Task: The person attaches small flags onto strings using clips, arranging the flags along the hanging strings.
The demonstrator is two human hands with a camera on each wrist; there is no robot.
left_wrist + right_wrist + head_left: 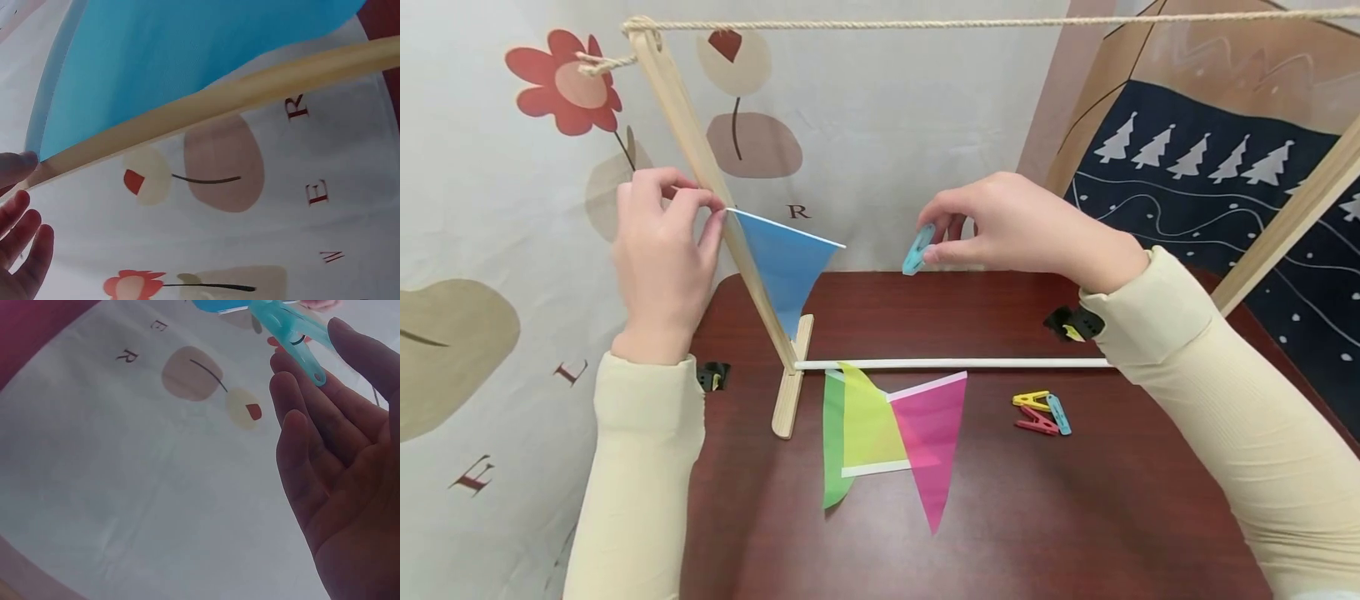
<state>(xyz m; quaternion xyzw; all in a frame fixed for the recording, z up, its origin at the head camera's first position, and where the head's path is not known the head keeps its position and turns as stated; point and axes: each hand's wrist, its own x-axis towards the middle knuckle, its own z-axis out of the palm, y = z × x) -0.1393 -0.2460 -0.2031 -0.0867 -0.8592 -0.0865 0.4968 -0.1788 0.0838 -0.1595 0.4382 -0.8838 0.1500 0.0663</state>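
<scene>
A blue pennant (788,262) with a white top edge hangs in the air in front of the left wooden post (688,142). My left hand (664,250) pinches one upper corner of it between thumb and fingertips. To the right, my right hand (1011,223) holds a light blue clothespin (917,248) between thumb and fingers. The right wrist view shows this clothespin (289,331) between the thumb and the fingers. Above both hands a rope (880,23) runs from the post's top toward the right. The left wrist view shows the blue pennant (144,69) filling its upper part.
On the dark red table (1000,517) lie a green pennant (833,442), a yellow pennant (872,425) and a pink pennant (934,437), overlapping. Yellow (1028,399), red (1037,422) and blue (1059,415) clothespins lie to their right. A white rod (955,363) crosses behind; another wooden post (1292,217) stands right.
</scene>
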